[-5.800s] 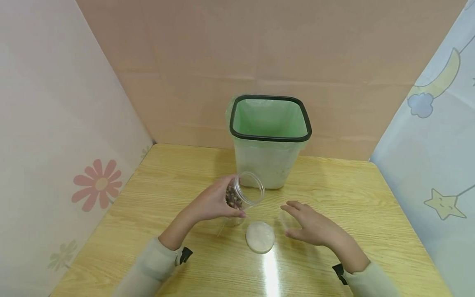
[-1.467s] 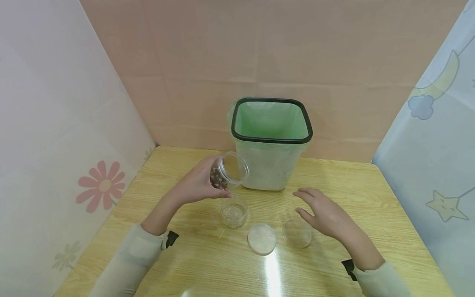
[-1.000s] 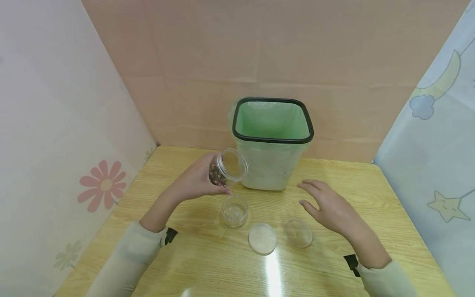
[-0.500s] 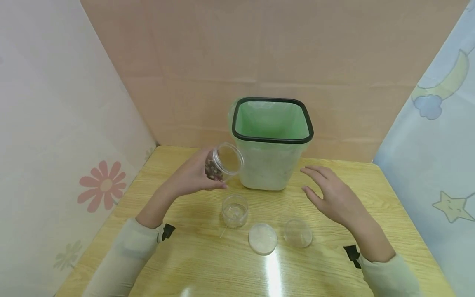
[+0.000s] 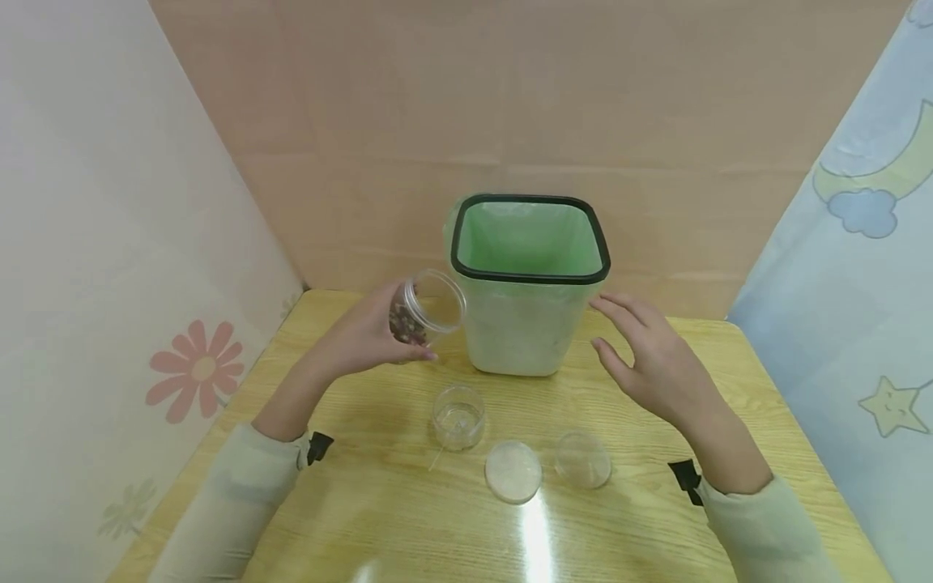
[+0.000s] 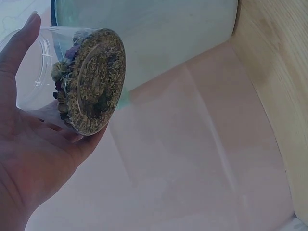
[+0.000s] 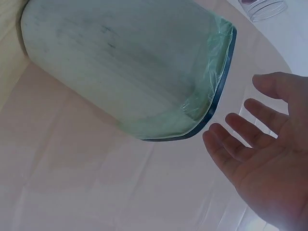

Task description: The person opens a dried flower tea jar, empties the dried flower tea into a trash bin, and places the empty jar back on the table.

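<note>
In the head view, my left hand (image 5: pixel 357 344) grips a clear plastic jar (image 5: pixel 437 301), tilted with its uncovered mouth facing right. Dried flowers (image 6: pixel 98 84) fill its lower part, packed against the base in the left wrist view. Over the table's right side, my right hand (image 5: pixel 656 364) is held up with fingers spread and nothing in them. Its fingertips are near the right side of a bin (image 5: pixel 521 328); in the right wrist view a small gap separates them from the bin's rim (image 7: pixel 219 94).
A small clear tub (image 5: pixel 459 417) stands before the bin, with a thin stick (image 5: pixel 436 460) beside it. A whitish round disc (image 5: pixel 513 472) and a clear round lid (image 5: pixel 583 459) lie to its right. Green liner (image 5: pixel 528 239) lines the bin. Walls enclose the table.
My left hand has carried the jar up and left, away from above the small tub. My right hand has risen from beside the clear lid, which now lies on the table, toward the bin.
</note>
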Motion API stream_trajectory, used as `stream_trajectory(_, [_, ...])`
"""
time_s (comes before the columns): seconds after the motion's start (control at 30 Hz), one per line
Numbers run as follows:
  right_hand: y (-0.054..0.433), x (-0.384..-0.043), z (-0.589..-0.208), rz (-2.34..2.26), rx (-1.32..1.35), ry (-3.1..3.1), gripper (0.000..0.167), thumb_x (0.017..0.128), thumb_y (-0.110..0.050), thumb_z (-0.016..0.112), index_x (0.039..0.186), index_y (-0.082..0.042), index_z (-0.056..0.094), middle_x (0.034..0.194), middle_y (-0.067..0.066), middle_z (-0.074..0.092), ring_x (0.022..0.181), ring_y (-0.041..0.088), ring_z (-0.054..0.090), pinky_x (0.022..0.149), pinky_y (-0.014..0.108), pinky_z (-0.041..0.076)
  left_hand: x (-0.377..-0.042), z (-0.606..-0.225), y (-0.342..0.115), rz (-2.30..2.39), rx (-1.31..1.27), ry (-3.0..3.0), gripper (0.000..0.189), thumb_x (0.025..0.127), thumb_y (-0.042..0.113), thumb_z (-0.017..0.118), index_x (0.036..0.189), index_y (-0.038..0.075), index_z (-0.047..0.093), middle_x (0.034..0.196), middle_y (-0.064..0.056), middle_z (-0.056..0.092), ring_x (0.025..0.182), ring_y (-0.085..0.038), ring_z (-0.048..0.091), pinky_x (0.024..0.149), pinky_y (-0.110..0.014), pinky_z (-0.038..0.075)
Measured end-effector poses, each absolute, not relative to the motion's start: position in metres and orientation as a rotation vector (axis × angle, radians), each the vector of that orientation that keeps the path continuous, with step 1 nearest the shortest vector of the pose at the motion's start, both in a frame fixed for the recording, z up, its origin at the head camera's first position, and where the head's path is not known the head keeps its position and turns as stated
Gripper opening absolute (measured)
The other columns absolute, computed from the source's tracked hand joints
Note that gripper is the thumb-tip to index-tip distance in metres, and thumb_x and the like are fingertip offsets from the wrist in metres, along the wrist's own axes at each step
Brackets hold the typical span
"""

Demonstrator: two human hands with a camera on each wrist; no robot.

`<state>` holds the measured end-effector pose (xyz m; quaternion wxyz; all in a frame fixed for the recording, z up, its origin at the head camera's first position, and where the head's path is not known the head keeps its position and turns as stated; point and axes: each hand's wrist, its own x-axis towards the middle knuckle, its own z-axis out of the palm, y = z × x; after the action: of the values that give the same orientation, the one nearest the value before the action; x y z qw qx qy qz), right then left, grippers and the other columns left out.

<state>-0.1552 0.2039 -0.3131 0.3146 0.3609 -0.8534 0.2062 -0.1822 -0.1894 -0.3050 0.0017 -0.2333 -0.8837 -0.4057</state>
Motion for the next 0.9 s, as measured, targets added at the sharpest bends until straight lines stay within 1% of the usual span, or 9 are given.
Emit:
stream_trajectory(0.17, [0.197, -0.163, -0.308, 0.538, 0.956, -2.204, 0.057, 0.082, 0.003, 0.075, 0.136, 0.004, 0.057, 0.134, 0.023, 0.058, 0.121, 0.041, 0.056, 0.098, 0.051, 0.047, -0.185, -0.300, -0.193, -1.293, -0.739, -2.760, 0.093, 0.068, 0.035, 0.096, 0.142, 0.015, 0.044, 0.116, -0.005, 0.063, 0.097, -0.020, 0.066, 0.080, -0.036, 0.058])
stream_trajectory(0.23, [0.195, -0.167, -0.307, 0.539, 0.957, -2.187, 0.057, 0.082, 0.004, 0.075, 0.136, 0.004, 0.057, 0.134, 0.024, 0.058, 0.121, 0.042, 0.056, 0.098, 0.051, 0.047, -0.186, -0.298, -0.194, -1.297, -0.757, -2.747, 0.093, 0.068, 0.034, 0.096, 0.143, 0.016, 0.044, 0.118, -0.006, 0.063, 0.098, -0.020, 0.066, 0.079, -0.035, 0.058])
stream_trajectory(0.33, [0.192, -0.172, -0.308, 0.536, 0.951, -2.161, 0.056, 0.082, 0.004, 0.074, 0.135, 0.004, 0.058, 0.133, 0.025, 0.058, 0.121, 0.042, 0.056, 0.096, 0.051, 0.049, -0.188, -0.294, -0.194, -1.316, -0.771, -2.728, 0.095, 0.068, 0.031, 0.096, 0.146, 0.017, 0.042, 0.123, -0.009, 0.061, 0.100, -0.023, 0.066, 0.076, -0.037, 0.059])
stream_trajectory(0.4, [0.191, -0.176, -0.308, 0.526, 0.944, -2.149, 0.055, 0.082, 0.004, 0.074, 0.134, 0.005, 0.058, 0.133, 0.025, 0.058, 0.121, 0.043, 0.056, 0.095, 0.052, 0.050, -0.190, -0.290, -0.194, -1.296, -0.769, -2.722, 0.097, 0.068, 0.029, 0.096, 0.147, 0.018, 0.041, 0.126, -0.008, 0.059, 0.105, -0.023, 0.064, 0.080, -0.038, 0.059])
stream_trajectory(0.5, [0.189, -0.182, -0.308, 0.510, 0.939, -2.141, 0.053, 0.082, 0.004, 0.074, 0.133, 0.006, 0.059, 0.133, 0.026, 0.058, 0.122, 0.043, 0.055, 0.095, 0.053, 0.050, -0.193, -0.283, -0.194, -1.260, -0.755, -2.719, 0.097, 0.068, 0.029, 0.096, 0.147, 0.018, 0.041, 0.128, -0.007, 0.058, 0.108, -0.022, 0.062, 0.085, -0.040, 0.057])
stream_trajectory(0.57, [0.187, -0.186, -0.308, 0.499, 0.936, -2.140, 0.053, 0.082, 0.005, 0.074, 0.133, 0.006, 0.059, 0.133, 0.027, 0.058, 0.123, 0.044, 0.055, 0.097, 0.053, 0.050, -0.194, -0.280, -0.194, -1.246, -0.749, -2.715, 0.099, 0.068, 0.030, 0.097, 0.148, 0.017, 0.041, 0.129, -0.004, 0.058, 0.108, -0.021, 0.062, 0.086, -0.039, 0.057])
stream_trajectory(0.73, [0.185, -0.192, -0.312, 0.488, 0.941, -2.139, 0.053, 0.081, 0.006, 0.075, 0.132, 0.007, 0.059, 0.134, 0.027, 0.057, 0.127, 0.044, 0.053, 0.101, 0.052, 0.048, -0.198, -0.273, -0.193, -1.286, -0.740, -2.714, 0.099, 0.068, 0.028, 0.096, 0.149, 0.017, 0.040, 0.124, -0.004, 0.059, 0.095, -0.022, 0.067, 0.072, -0.037, 0.060])
stream_trajectory(0.83, [0.185, -0.195, -0.314, 0.487, 0.946, -2.148, 0.054, 0.080, 0.006, 0.075, 0.132, 0.007, 0.059, 0.134, 0.027, 0.057, 0.127, 0.044, 0.053, 0.101, 0.051, 0.048, -0.200, -0.271, -0.192, -1.282, -0.704, -2.737, 0.102, 0.069, 0.031, 0.096, 0.151, 0.018, 0.037, 0.124, -0.005, 0.058, 0.091, -0.021, 0.068, 0.067, -0.035, 0.060])
stream_trajectory(0.9, [0.185, -0.196, -0.316, 0.489, 0.947, -2.157, 0.054, 0.081, 0.005, 0.075, 0.132, 0.007, 0.059, 0.133, 0.027, 0.057, 0.126, 0.044, 0.054, 0.101, 0.051, 0.048, -0.201, -0.270, -0.191, -1.269, -0.681, -2.763, 0.107, 0.070, 0.034, 0.095, 0.154, 0.016, 0.032, 0.124, -0.008, 0.057, 0.087, -0.021, 0.069, 0.063, -0.035, 0.060])
